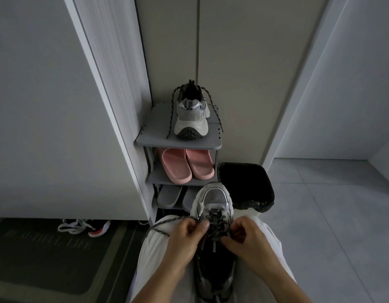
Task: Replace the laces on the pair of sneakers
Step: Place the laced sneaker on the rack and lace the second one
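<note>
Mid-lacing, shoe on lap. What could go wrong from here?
The sneaker only rests on the lap, toe toward the bin; a hard pull by the left hand or right hand could tip it off.
The lace trails loose over the left thigh and may snag.
The rack sneaker has loose ends overhanging the shelf; a snag could drag it down.

Rack [145, 141] stands ahead against the wall. First sneaker [192, 114] on its top shelf, heel toward the person; slippers [187, 165] on the shelf below. Bin [246, 184] on the floor just right of the rack. Second sneaker [214, 202] on the lap, left hand [189, 235] and right hand [243, 235] pinching its laces [215, 217]
</note>
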`<action>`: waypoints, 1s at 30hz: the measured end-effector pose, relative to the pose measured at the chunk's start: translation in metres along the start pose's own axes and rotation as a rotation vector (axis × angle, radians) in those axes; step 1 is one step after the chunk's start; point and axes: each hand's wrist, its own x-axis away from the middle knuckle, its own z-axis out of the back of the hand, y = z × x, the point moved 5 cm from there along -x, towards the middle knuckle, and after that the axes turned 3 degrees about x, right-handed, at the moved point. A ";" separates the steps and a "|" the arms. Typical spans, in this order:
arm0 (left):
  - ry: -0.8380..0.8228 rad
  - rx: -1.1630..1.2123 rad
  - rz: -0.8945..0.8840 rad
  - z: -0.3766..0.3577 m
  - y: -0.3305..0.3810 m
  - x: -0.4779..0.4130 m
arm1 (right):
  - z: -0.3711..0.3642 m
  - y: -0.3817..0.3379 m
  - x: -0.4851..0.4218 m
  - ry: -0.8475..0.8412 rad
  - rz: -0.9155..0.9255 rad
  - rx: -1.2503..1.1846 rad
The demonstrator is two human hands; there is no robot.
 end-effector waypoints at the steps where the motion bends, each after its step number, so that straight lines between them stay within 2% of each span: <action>1: 0.016 0.054 0.012 -0.002 0.001 0.000 | 0.000 0.002 0.000 0.007 -0.004 -0.011; 6: 0.142 0.288 0.027 0.009 0.014 -0.011 | -0.003 0.008 0.001 -0.046 -0.024 -0.068; 8: 0.080 0.341 -0.064 0.013 0.031 -0.013 | -0.001 0.007 0.000 -0.065 -0.005 -0.086; 10: -0.089 0.173 -0.218 0.008 0.053 -0.009 | 0.000 0.005 -0.003 -0.050 -0.008 -0.154; 11: -0.192 0.023 -0.294 0.001 0.061 -0.005 | 0.001 0.003 -0.005 -0.060 -0.030 -0.285; 13: -0.355 -0.252 -0.434 -0.012 0.069 0.005 | -0.003 -0.005 -0.008 -0.188 -0.116 -0.744; 15: -0.402 -0.436 -0.561 -0.018 0.070 0.011 | -0.003 -0.020 -0.014 -0.318 -0.168 -1.102; 19: -0.372 -0.592 -0.625 -0.002 0.062 0.009 | 0.013 -0.024 -0.032 -0.190 -0.242 -1.380; 23: -0.261 -0.471 -0.441 0.036 0.049 0.000 | 0.022 -0.017 -0.041 -0.168 -0.256 -1.415; 26: -0.237 -0.513 -0.312 0.052 0.038 -0.006 | 0.016 -0.018 -0.038 -0.182 -0.211 -1.252; 28: -0.186 -0.609 -0.309 0.055 0.040 -0.005 | 0.011 -0.022 -0.034 -0.141 -0.208 -1.094; 30: -0.134 -0.632 -0.402 0.045 0.050 0.002 | 0.007 -0.035 -0.028 -0.147 -0.181 -1.047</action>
